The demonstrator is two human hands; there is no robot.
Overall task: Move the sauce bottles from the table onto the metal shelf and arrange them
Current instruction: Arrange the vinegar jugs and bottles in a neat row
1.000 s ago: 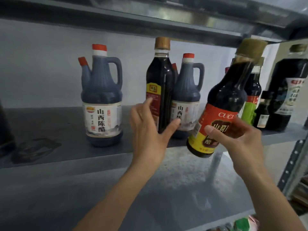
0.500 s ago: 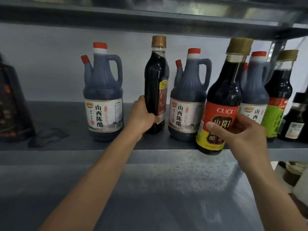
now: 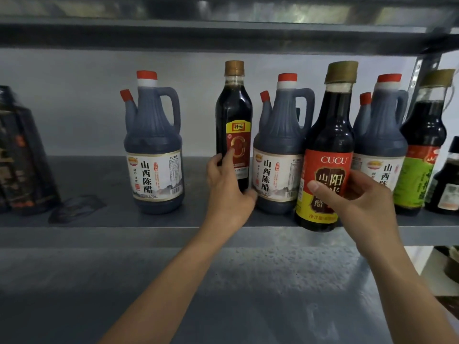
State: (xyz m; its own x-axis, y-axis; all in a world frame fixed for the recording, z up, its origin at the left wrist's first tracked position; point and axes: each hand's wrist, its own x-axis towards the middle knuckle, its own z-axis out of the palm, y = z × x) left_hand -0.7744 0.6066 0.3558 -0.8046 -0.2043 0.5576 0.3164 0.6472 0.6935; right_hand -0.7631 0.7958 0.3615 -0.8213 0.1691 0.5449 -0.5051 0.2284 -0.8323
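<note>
My left hand grips the base of a slim dark bottle with a gold cap and red label, standing upright on the metal shelf. My right hand holds a dark CUCU bottle with a red and yellow label, upright, its base at the shelf's front edge. Three handled vinegar jugs with red caps stand on the shelf: one at the left, one between the two held bottles, one behind the CUCU bottle.
A green-labelled dark bottle and a small dark bottle stand at the shelf's right end. A dark container and a crumpled wrapper lie at the left. Another shelf board runs overhead; a lower shelf lies below.
The slim bottle has turned so that its red label faces me, with my left hand still around its base. My right hand has brought the CUCU bottle upright near the shelf's front edge.
</note>
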